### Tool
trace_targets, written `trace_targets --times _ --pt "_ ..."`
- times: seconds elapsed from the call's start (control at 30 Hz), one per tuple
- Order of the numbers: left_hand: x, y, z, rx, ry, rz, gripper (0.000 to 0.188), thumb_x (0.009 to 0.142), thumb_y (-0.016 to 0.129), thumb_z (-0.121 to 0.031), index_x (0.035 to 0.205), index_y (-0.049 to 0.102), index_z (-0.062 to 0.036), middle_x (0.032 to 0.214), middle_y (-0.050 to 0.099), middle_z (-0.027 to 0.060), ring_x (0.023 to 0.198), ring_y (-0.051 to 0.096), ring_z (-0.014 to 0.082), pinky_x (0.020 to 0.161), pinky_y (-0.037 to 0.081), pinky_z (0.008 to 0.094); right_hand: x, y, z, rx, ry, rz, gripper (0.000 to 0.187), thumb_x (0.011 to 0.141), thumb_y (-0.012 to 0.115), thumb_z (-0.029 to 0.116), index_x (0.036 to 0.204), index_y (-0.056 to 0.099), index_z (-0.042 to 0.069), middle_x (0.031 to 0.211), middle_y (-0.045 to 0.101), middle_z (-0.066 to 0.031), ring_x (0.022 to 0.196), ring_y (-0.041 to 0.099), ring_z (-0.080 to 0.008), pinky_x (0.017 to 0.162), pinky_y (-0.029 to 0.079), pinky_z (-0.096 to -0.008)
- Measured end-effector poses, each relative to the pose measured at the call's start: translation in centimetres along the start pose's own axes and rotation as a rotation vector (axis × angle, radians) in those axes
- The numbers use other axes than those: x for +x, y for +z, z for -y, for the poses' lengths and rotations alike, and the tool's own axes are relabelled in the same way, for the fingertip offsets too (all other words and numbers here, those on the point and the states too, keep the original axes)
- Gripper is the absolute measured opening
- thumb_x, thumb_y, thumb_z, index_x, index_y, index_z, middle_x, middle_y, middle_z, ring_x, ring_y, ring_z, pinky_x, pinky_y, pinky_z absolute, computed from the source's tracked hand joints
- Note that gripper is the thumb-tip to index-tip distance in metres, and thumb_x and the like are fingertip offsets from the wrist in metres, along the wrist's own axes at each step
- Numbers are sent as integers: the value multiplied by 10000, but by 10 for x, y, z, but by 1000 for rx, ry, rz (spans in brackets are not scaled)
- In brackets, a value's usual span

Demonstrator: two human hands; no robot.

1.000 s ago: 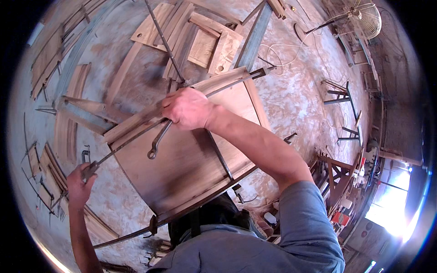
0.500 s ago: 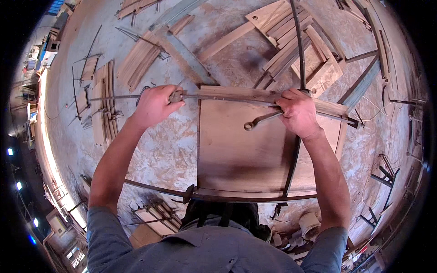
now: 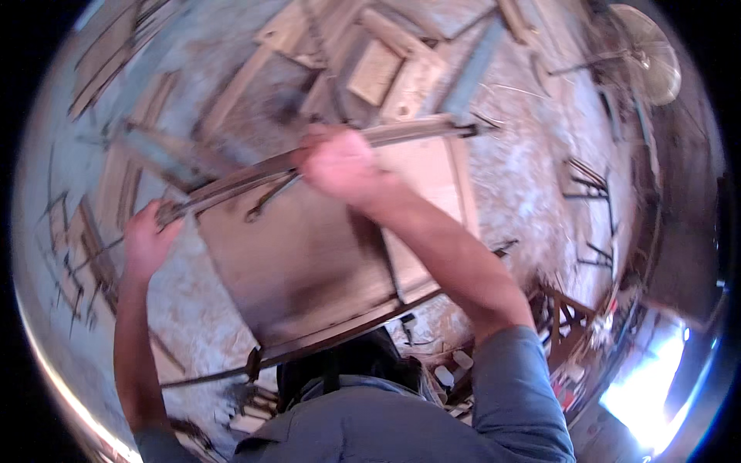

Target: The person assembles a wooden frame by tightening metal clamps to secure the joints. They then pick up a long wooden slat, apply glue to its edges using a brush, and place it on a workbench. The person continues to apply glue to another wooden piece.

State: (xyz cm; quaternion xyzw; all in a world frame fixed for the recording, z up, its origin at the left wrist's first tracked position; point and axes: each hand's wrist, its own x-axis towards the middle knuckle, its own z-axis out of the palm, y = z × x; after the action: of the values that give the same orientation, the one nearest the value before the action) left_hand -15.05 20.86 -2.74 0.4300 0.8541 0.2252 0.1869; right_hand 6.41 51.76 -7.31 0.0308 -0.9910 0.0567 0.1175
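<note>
Along the panel's (image 3: 309, 262) far edge, the clamp (image 3: 231, 187) runs from your left hand (image 3: 150, 235), curled round its end, to your right hand (image 3: 337, 163), fisted on the wrench (image 3: 270, 198) jutting leftward.

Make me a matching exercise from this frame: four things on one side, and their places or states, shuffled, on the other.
Column one
1. wrench
2. fan
3. left grip
4. wooden panel

Column two
A. in the picture's upper right
B. flat and light brown, partly hidden behind the right forearm
C. jutting out from the right grip
D. farthest left of the four

Pairs: 1-C, 2-A, 3-D, 4-B
</note>
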Motion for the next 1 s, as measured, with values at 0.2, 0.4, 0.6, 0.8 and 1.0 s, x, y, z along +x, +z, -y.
trace_targets --times 0.2,0.4,0.6,0.8,1.0 --pt "1 -4 -11 80 -79 50 325 786 685 -128 1078 594 -20 960 658 156 891 631 318 804 482 383 1 -23 3 21 21 -25 68 648 627 209 673 625 146 721 616 11 808 606 -175 682 509 -306" --pt "5 -5 -22 -47 -113 113 326 810 669 -143 1103 578 -32 960 643 148 874 624 290 787 474 358 1 -23 4 21 51 -2 70 654 630 217 687 637 155 729 622 20 826 600 -176 690 509 -309" --pt "4 -12 -30 72 -10 58 317 823 691 -193 1070 587 -23 943 660 191 898 646 357 752 507 415 4 -16 7 -47 79 80 87 675 624 210 714 655 139 753 631 -10 848 605 -192 682 515 -333" --pt "4 -10 -23 133 74 46 330 824 685 -239 1062 579 -37 844 635 172 811 619 375 698 484 444 9 -41 8 62 52 44 63 694 632 192 716 635 133 769 634 8 850 599 -173 710 509 -329" --pt "2 -14 -23 87 97 78 320 824 666 -211 1077 578 -36 961 602 166 892 595 374 739 479 441 9 -39 10 38 41 13 79 677 646 206 700 617 137 742 623 5 822 601 -175 706 501 -329"
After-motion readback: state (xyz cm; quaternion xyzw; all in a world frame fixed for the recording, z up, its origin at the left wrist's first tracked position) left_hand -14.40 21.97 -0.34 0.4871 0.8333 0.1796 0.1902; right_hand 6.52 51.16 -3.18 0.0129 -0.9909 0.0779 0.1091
